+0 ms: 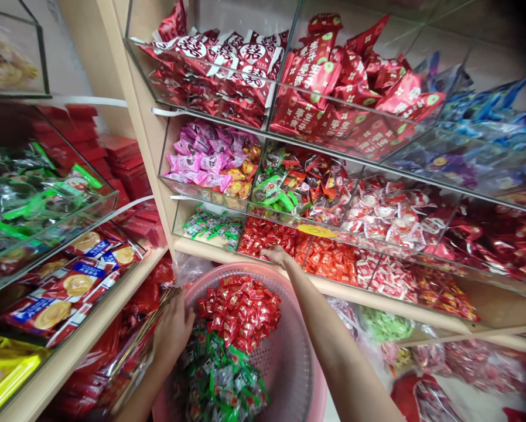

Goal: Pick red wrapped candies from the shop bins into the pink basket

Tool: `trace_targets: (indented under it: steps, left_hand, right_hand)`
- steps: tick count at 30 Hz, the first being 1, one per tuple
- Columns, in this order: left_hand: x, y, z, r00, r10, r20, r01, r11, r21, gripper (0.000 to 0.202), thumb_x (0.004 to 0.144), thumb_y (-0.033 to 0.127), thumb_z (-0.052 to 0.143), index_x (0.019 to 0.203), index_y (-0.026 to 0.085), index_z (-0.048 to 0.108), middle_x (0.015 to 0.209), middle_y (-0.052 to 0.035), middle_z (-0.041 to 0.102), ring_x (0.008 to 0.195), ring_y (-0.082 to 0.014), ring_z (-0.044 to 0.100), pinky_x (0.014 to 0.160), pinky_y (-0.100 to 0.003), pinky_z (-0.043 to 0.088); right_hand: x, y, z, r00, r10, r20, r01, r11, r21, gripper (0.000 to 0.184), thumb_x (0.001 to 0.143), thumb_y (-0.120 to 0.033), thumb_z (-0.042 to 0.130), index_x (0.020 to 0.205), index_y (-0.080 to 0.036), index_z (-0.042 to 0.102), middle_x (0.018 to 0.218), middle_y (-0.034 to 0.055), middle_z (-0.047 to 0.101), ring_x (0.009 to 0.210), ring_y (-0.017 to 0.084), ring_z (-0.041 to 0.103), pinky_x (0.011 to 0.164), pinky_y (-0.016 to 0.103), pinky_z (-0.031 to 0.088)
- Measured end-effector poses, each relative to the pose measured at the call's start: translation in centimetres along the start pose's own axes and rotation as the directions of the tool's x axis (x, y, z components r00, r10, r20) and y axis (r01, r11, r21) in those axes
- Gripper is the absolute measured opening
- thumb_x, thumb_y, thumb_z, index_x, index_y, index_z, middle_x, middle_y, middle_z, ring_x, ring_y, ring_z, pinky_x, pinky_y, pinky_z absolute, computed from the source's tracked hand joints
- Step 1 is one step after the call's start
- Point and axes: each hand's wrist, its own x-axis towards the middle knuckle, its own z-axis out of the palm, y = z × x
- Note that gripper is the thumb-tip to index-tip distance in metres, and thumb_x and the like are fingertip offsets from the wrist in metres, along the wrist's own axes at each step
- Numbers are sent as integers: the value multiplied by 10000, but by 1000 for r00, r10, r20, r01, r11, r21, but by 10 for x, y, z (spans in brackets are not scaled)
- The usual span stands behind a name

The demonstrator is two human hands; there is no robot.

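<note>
My left hand [171,333] grips the left rim of a pink plastic basket [289,357] held below the shelves. The basket holds a heap of small red wrapped candies [239,310] and a heap of green-and-clear wrapped candies [221,381]. My right hand [277,255] reaches up over the basket into a glass bin of small red candies [267,234] on the lowest glass shelf row, fingers curled down into the candies. Whether it holds any is hidden.
Glass bins fill the wooden shelves: green-tipped candies [212,225], pink packets [201,161], mixed green and red sweets [298,184], and red packets [228,64] on top. At left, bins hold biscuit packs [76,281] and green candies [30,199]. Bagged sweets [386,325] lie below.
</note>
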Motion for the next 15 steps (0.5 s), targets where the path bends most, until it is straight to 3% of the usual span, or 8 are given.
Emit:
trace_targets:
  steps: [7,15]
  left_hand:
    - [0,-1,0,1000,2,4,-2,1000,1,485,828,297,376,1275,111,390,1205,-138,542,1130,-247,496,904,-363,437]
    - [0,1,-1,1000,-2,15,1,1000,11,480,831,288,366,1275,107,390,1216,-139,536,1133,-252,493,896,-362,442]
  right_hand:
    - [2,3,0,999,-32,-7,33,989,147,210,601,-267,619,514,-183,448,397,-87,325,421,61,281,429,222,237]
    - [8,9,3,998,-59,-25,64,945,321,223,619,-273,690,585,-173,494,466,-52,478,445,68,400,453,202,340]
